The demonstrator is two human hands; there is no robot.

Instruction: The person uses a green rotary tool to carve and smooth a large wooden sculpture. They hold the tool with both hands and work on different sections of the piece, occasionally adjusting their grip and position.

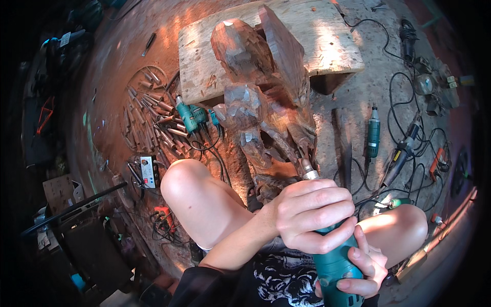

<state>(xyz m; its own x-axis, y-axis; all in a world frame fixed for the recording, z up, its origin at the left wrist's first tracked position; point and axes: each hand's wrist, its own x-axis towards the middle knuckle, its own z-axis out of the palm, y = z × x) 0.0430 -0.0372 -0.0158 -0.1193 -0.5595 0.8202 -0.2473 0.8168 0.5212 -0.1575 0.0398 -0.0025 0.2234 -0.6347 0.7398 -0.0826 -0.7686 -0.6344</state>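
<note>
Noted wooden carving between knees, upper end overlapping counter in view | observed green power tool at carving's lower part, clasped by left hand forward, right hand rearward | advise bracing forearms, taking light, shallow passes

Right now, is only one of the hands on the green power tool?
No, the left hand wraps the green power tool behind its metal nose while the right hand grips it farther back.

Green power tool: rear end cut by lower edge, upper body partly hidden (left hand over it)
</note>
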